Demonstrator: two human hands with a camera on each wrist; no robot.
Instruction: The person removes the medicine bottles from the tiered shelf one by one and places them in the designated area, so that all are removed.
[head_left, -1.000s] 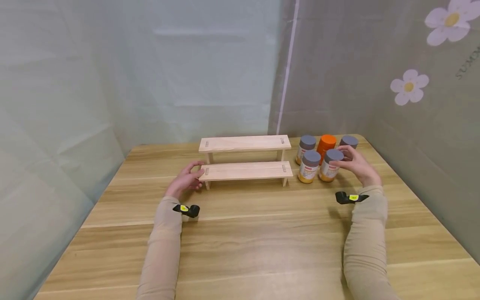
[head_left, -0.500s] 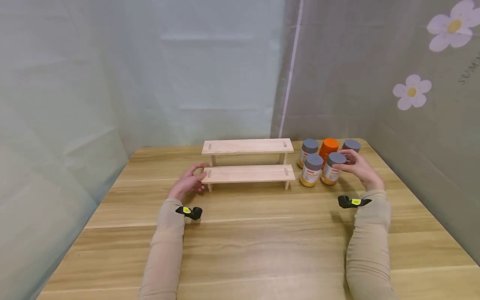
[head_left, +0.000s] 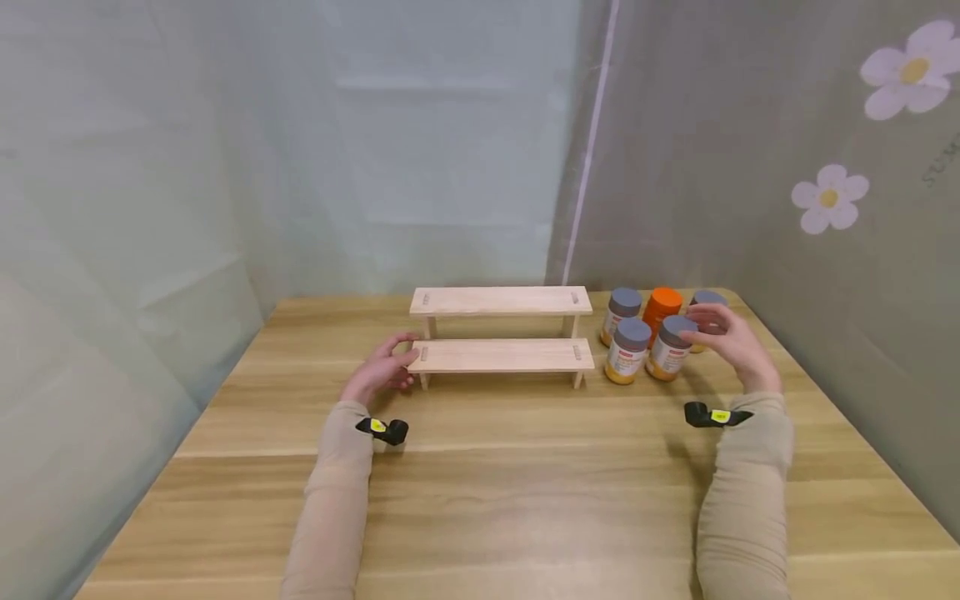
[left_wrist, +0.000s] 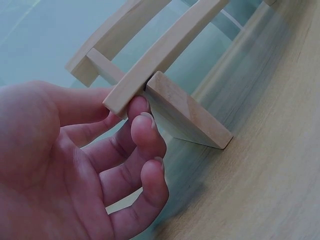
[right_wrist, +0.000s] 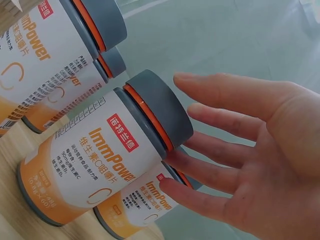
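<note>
A two-tier wooden shelf (head_left: 501, 355) stands at the back of the table. My left hand (head_left: 384, 367) holds the left end of its lower board (left_wrist: 165, 55), with the thumb and curled fingers at the board's corner. On the right, several supplement bottles stand close together. My right hand (head_left: 733, 340) is around the grey cap of the front right bottle (right_wrist: 95, 155), its fingers loosely extended. A gap shows between thumb and cap in the right wrist view; whether the other fingers touch the cap, I cannot tell. That bottle stands upright on the table.
A front left bottle (head_left: 627, 353) stands beside the shelf's right end. Behind are a grey-capped bottle (head_left: 621, 310), an orange bottle (head_left: 663, 310) and another grey-capped one (head_left: 708, 298), partly hidden by my right hand. Curtains (head_left: 450, 150) hang behind the wooden table (head_left: 510, 500).
The whole scene has shifted downward and slightly right in the head view. Both hands keep nearly the same places at the shelf and the bottle; no bottle has visibly moved on the table.
</note>
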